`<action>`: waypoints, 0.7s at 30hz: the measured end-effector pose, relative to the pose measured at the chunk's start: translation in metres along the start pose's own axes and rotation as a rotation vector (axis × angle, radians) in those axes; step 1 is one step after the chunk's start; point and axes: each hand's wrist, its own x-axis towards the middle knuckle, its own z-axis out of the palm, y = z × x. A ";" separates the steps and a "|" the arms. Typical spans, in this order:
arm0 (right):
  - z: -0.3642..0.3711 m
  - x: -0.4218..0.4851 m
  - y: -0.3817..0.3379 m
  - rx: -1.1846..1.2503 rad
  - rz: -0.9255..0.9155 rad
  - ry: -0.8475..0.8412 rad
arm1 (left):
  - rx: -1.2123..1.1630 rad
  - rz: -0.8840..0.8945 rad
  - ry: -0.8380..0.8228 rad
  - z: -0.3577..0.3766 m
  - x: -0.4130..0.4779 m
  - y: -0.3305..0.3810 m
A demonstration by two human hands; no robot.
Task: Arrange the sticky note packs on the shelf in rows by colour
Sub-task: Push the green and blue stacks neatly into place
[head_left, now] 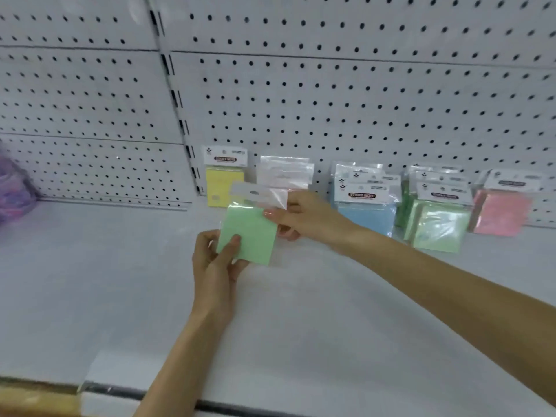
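Observation:
I hold a green sticky note pack (251, 231) in a clear bag above the white shelf (120, 281). My left hand (215, 260) pinches its lower left corner. My right hand (296, 216) grips its upper right edge and also seems to hold a pink pack, mostly hidden behind it. Against the pegboard lean a yellow pack (224, 183), a pack with its back turned (284, 173), a stack of blue packs (365, 206), a stack of green packs (436, 218) and a pink pack (501, 210).
A white pegboard wall (331, 94) backs the shelf. Something purple and blurred (13, 191) lies at the far left. The shelf's front edge (210, 401) runs along the bottom, with a wooden-coloured strip (36, 401) at bottom left.

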 end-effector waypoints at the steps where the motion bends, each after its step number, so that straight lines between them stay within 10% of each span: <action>1: -0.009 -0.009 0.005 0.056 0.010 0.040 | 0.036 0.000 -0.055 0.009 -0.004 -0.008; 11: -0.121 -0.114 0.070 -0.263 0.096 0.308 | 0.566 0.208 -0.453 0.104 -0.037 -0.069; 21: -0.186 -0.137 0.109 -0.588 0.061 0.610 | 1.293 0.873 -0.565 0.124 -0.028 -0.090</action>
